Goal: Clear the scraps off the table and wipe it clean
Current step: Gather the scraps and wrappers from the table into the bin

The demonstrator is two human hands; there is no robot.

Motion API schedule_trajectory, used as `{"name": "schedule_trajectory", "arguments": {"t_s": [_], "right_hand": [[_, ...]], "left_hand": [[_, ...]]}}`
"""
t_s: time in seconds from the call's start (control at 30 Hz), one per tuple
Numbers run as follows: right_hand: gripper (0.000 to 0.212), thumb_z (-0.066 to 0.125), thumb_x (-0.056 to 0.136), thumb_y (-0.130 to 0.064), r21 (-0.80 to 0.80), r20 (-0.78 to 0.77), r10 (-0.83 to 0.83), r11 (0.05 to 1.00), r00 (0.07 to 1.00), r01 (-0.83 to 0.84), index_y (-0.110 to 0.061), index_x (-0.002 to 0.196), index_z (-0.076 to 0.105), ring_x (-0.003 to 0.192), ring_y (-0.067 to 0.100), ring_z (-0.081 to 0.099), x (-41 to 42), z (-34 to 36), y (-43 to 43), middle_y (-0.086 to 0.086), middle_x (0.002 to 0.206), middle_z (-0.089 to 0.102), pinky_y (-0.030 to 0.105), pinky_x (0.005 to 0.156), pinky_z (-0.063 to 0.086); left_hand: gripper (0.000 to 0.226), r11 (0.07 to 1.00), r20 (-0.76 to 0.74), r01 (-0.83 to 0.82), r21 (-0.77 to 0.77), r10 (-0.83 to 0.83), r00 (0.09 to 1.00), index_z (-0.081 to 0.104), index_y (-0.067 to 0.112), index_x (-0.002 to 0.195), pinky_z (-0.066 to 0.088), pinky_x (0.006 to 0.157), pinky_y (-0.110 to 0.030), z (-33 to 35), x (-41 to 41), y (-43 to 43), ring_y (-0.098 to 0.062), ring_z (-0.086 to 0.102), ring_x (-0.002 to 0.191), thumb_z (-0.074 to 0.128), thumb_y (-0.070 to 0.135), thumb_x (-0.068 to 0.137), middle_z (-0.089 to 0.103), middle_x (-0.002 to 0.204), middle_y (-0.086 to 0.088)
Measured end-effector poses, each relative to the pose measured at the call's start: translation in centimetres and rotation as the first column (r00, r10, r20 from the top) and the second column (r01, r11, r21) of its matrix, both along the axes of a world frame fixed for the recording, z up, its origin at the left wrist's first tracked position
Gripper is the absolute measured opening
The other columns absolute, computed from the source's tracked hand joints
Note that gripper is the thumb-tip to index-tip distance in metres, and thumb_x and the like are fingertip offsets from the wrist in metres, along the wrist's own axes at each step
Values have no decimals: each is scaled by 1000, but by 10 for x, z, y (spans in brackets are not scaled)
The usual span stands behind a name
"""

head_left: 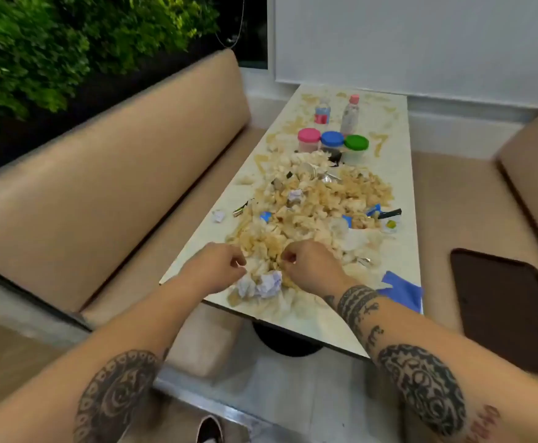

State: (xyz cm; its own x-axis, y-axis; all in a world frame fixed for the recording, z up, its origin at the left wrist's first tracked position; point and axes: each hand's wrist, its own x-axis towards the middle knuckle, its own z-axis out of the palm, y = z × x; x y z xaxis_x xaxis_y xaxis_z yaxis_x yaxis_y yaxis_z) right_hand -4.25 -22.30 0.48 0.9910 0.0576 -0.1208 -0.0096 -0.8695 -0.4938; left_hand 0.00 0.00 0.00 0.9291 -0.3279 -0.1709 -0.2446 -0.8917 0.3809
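Observation:
A long pale table (402, 193) is covered by a wide heap of yellowish scraps (318, 203) mixed with wrappers and bits of foil. Two crumpled white paper balls (269, 284) lie at the heap's near end. My left hand (216, 266) and my right hand (309, 263) hover side by side over that near end, just behind the paper balls. Both have their fingers curled, and no scrap shows inside either fist. A blue cloth (402, 290) lies on the table's near right corner, to the right of my right wrist.
Beyond the heap stand jars with a pink lid (308, 139), a blue lid (332, 139) and a green lid (356, 145), then two bottles (322, 110). Tan benches (101, 187) flank the table. A dark tray (504, 308) rests on the right seat.

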Motion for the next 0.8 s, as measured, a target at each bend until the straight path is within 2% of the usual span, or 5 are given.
{"name": "schedule_trajectory", "arguments": {"t_s": [0.23,0.43,0.63,0.73,0.8], "right_hand": [[53,69,87,-42,-216,-5,60,975,998,-59,-29,137,55,119,25,51,-8,-63,55,-1,128,54,41,94,46],[31,57,94,-17,-272,29,-46,961,999,52,-22,123,66,108,29,55,8,-79,60,3,119,63,37,87,46],[25,61,97,-21,94,127,-382,923,915,372,-19,119,72,108,15,60,3,-47,60,-1,116,70,21,83,45],[20,68,94,-22,360,143,-580,786,802,504,-19,112,74,80,-10,57,-3,-21,53,-10,98,69,-1,67,36],[17,68,93,-25,534,95,-690,644,717,548,-21,109,72,77,-11,59,-3,-10,45,-13,93,69,4,67,41]], "left_hand": [[35,995,-74,47,-88,-53,996,67,32,122,52,89,-35,-55,-11,19,-14,60,108,69,38,88,58,115,8],[53,970,-41,133,-202,-144,989,57,34,137,49,92,-30,-72,6,35,-9,54,120,70,39,87,50,133,12],[60,940,-20,278,-199,-288,957,52,35,143,50,87,-31,-80,17,28,-14,55,114,70,42,86,47,127,7],[43,937,-43,301,-178,-313,949,62,34,132,51,84,-34,-84,19,19,-17,56,109,67,39,90,48,120,5],[25,942,-50,285,-179,-298,953,69,27,118,52,83,-36,-83,21,14,-19,58,105,64,31,94,50,113,5]]}}
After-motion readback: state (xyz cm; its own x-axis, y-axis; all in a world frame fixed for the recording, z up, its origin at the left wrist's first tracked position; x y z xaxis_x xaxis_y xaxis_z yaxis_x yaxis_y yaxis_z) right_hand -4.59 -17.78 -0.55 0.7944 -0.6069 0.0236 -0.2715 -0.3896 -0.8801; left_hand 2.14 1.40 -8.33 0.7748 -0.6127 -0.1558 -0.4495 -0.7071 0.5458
